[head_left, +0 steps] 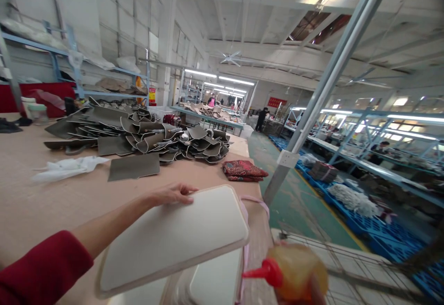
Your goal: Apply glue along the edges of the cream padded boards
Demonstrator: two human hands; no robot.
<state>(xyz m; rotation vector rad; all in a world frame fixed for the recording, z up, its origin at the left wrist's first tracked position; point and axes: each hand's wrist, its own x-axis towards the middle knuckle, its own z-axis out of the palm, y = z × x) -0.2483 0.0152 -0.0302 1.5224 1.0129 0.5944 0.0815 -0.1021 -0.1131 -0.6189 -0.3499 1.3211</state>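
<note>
The white panel (173, 240) lies tilted at the near edge of the tabletop (41, 194), resting on more pale pieces below it. The left hand (171, 194) sits at its far rim, fingers (183, 199) curled lightly over the edge and grasping it, thumb hidden beneath. That arm comes in from the lower left, red sleeve (41, 270) pushed up, forearm bare and stretched nearly straight across the panel's left side. Low at the right, the right hand (314, 293) is mostly out of frame; it is clenched around a squeeze bottle (294, 272) of amber liquid, red nozzle pointing left toward the panel. Grey cut pieces (138, 134) are heaped farther back.
</note>
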